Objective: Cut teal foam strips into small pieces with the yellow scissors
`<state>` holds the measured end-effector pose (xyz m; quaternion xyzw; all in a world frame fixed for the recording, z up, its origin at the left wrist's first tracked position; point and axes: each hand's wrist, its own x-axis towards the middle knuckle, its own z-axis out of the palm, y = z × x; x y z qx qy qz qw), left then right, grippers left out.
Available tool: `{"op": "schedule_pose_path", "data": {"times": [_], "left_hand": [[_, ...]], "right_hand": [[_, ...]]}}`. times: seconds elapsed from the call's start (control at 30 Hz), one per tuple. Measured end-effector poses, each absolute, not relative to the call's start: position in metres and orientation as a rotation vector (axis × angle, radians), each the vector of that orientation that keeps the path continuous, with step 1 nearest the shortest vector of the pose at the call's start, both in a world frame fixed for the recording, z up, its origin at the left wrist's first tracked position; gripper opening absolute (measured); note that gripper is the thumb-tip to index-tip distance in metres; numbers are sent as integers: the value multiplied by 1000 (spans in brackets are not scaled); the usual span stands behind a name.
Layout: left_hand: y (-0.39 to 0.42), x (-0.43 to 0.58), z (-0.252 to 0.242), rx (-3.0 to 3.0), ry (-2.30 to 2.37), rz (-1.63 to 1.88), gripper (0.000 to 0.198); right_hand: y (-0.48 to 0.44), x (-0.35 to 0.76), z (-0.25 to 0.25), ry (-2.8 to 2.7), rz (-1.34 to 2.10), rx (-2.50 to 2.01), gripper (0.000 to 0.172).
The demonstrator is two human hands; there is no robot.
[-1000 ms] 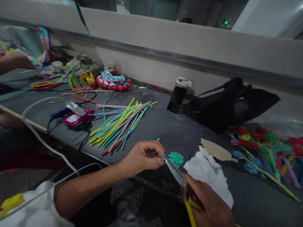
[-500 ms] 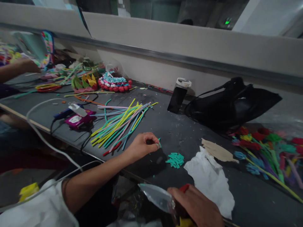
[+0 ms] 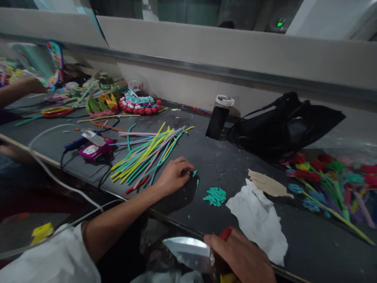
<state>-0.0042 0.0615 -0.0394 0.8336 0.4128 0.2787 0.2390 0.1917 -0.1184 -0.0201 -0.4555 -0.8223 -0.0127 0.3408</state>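
My left hand rests low over the dark table, its fingers curled together. Whatever they hold, if anything, is hidden. Just beyond the fingertips lie small teal bits. My right hand is closed around a knife at the table's front edge. Its broad, shiny, pointed blade faces left, and part of a red handle shows by the thumb. Between the hands lies a small heap of short teal pieces. Left of my left hand spreads a bundle of long yellow, teal and pink strips.
A crumpled white cloth and a tan scrap lie right of the heap. Behind stand a dark bottle and a black bag. Craft flowers lie at right. A purple device and another person's arm are at left.
My left hand has drawn slightly back from the teal bits, its fingers turned more downward. The knife blade has tilted and now catches the light. The view has shifted a little.
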Motion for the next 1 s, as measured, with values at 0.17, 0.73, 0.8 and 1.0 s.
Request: {"op": "schedule_pose_path", "data": {"times": [0.17,0.73,0.8,1.0], "left_hand": [[47,13,-33,2568,945,613,23],[37,29,-35,2570,896,598,7],[36,26,-31,2385,950,671,5],[25,17,-19,1617,942,709,5]], "right_hand": [[-123,186,-19,-2069,-52,-1195,28],[-115,191,-19,-2070,59,-1116,33],[-115,188,-24,-1992,51,-1144,33],[-115,186,-26,-1777,68,-1381,24]]}}
